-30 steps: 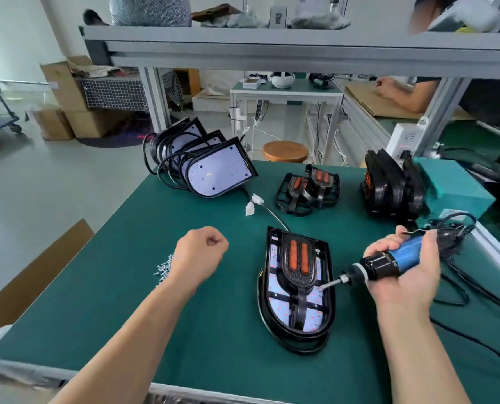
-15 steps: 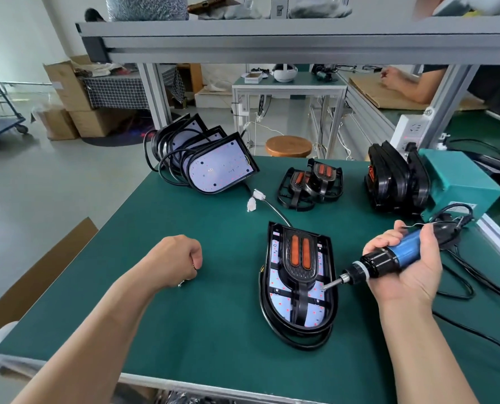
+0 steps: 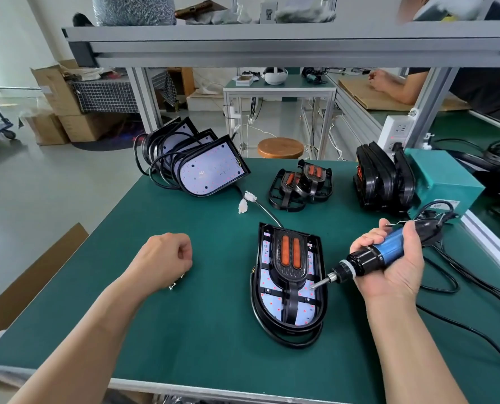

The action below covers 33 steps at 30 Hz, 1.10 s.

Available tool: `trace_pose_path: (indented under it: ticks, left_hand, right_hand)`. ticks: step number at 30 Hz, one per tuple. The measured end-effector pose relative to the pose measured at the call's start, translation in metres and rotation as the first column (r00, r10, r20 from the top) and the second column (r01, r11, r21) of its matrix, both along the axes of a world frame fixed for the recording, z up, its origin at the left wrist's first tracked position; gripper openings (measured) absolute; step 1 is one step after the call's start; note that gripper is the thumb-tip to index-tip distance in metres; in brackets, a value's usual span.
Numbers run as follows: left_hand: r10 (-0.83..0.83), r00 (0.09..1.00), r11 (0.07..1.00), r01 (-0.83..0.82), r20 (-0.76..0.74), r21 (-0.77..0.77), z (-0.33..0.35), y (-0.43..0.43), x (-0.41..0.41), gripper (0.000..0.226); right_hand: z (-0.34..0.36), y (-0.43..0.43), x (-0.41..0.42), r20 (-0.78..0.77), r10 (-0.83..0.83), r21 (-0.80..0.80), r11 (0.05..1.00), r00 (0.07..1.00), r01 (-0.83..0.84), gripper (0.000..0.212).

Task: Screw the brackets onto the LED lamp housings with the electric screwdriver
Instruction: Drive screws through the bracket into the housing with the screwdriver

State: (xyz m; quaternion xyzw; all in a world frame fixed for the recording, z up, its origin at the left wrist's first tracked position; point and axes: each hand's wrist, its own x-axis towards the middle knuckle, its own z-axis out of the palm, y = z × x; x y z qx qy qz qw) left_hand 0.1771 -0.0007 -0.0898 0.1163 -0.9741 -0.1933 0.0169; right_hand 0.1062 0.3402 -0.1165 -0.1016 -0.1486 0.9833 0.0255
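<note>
While the right hand (image 3: 388, 266) is gripping the electric screwdriver (image 3: 383, 252) with its bit resting on the right side of the bracket (image 3: 291, 260), the lamp housing (image 3: 289, 287) beneath is lying flat on the green bench (image 3: 184, 330), directly in front of the person. The left hand (image 3: 164, 262) is sitting closed in a fist on the bench well to the left of the housing, seemingly pinching small screws (image 3: 176, 282) that are peeking out under its fingers.

Nothing is steadying the housing, so I judge that driving now could make it twist or slide, and the bit could skip off the screw head and scratch the LED board. The angled approach of the bit is adding to that risk. The screwdriver's cable (image 3: 447, 287) is looping close by and could tug the tool off line.

Counting: one housing is being worked on; roughly three bare housings (image 3: 205, 170) are leaning together at the far left; two loose brackets (image 3: 301, 182) are lying in the middle; about three finished units (image 3: 383, 176) are standing on edge beside a teal box (image 3: 441, 179).
</note>
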Motion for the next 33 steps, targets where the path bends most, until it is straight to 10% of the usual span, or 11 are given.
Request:
trace_pose_path:
  ticks: [4, 8, 16, 25, 33]
  left_hand:
    - [-0.017, 0.975, 0.933, 0.095, -0.223, 0.347, 0.013, 0.028, 0.006, 0.022]
    - [-0.090, 0.963, 0.623, 0.255, -0.255, 0.740, 0.017, 0.076, 0.016, 0.022]
    - [-0.048, 0.983, 0.170, 0.185, -0.179, 0.968, 0.019, 0.119, 0.020, 0.020]
    - [-0.047, 0.986, 0.069, 0.161, -0.158, 0.984, 0.022, 0.123, 0.023, 0.018]
    - [-0.004, 0.980, 0.162, 0.199, -0.201, 0.967, 0.017, 0.126, 0.022, 0.021]
  right_hand:
    - [0.013, -0.007, 0.005, 0.006, -0.055, 0.015, 0.998, 0.998, 0.055, 0.029]
    - [0.038, -0.021, 0.009, -0.016, -0.097, 0.051, 0.994, 0.995, 0.098, 0.028]
    - [0.081, -0.037, 0.019, -0.105, -0.202, 0.118, 0.970, 0.974, 0.214, 0.024]
    - [0.086, -0.039, 0.024, -0.099, -0.221, 0.161, 0.959, 0.970, 0.235, 0.022]
    - [0.084, -0.041, 0.026, -0.102, -0.226, 0.199, 0.950, 0.969, 0.242, 0.021]
